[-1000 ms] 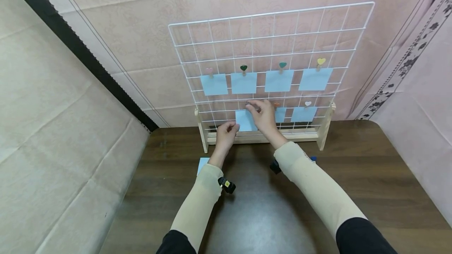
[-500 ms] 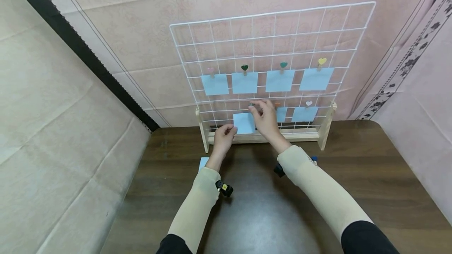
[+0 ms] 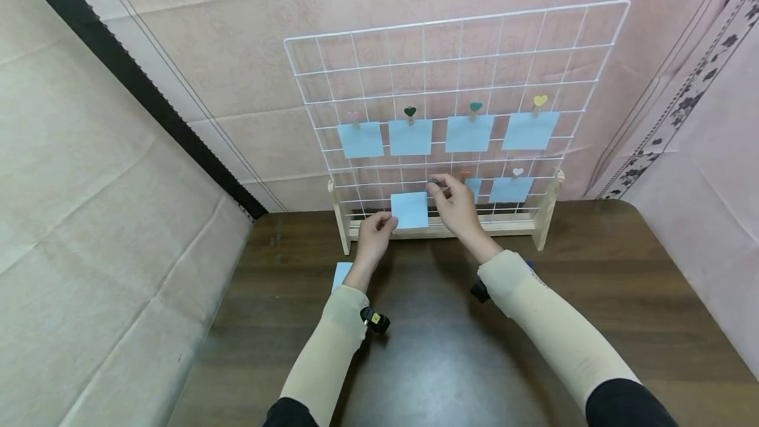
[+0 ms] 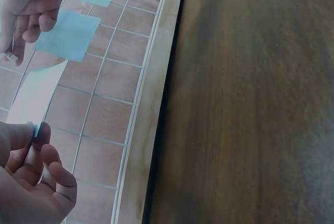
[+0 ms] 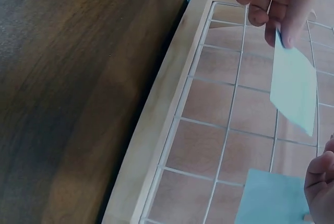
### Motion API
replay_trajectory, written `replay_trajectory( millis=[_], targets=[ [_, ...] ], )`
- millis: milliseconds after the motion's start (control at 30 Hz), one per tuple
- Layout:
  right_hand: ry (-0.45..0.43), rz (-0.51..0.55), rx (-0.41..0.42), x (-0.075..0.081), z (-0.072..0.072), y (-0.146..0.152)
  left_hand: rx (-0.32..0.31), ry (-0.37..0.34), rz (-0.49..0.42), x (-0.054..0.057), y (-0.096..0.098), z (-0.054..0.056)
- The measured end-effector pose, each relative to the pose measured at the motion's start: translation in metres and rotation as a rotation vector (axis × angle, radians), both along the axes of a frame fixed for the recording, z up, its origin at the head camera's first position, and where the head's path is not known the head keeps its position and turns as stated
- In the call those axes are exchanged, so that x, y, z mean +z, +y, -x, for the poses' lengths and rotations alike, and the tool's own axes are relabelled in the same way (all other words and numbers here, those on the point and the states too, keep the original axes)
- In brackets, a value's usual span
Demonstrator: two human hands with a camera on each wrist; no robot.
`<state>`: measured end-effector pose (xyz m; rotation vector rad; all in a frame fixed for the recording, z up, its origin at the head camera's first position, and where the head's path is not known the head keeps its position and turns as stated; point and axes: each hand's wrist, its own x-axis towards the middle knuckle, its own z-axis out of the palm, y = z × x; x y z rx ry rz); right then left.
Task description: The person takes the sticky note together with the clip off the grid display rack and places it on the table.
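Observation:
My left hand pinches a light blue paper note by its left edge between thumb and forefinger, before the lower part of the white wire grid. In the left wrist view the note looks slightly bent. To its right, my right hand pinches a small clip with a dark, greenish top; in the left wrist view the clip shows only a pale tip. The right fingers are apart from the note. Behind the right hand hangs another blue note, partly hidden.
Several blue notes hang in an upper row from heart-topped clips, including a yellow one. A lower note has a white heart clip. The grid stands in a wooden base. Another blue paper lies on the table by the left forearm.
My right hand has moved right and slightly down with the clip, away from the note's top. The note and my left hand have shifted slightly down and left.

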<state>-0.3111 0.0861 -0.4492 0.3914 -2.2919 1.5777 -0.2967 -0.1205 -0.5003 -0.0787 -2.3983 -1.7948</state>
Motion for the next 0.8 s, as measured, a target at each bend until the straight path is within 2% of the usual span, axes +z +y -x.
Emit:
replay_trajectory(
  millis=[200,467,667,800],
  targets=[
    [-0.008,0.008,-0.018,-0.007,-0.004,0.008,-0.001,0.009,0.019,-0.004,-0.004,-0.004],
    [0.005,0.030,-0.033,-0.021,-0.010,0.020,-0.021,0.028,0.022,-0.010,-0.007,-0.015],
    [-0.033,0.093,-0.005,-0.022,-0.022,0.025,-0.038,0.017,-0.001,-0.018,-0.006,-0.025],
    [-0.050,0.097,-0.008,-0.024,-0.028,0.030,-0.038,0.007,-0.018,-0.024,-0.006,-0.031]
  ],
)
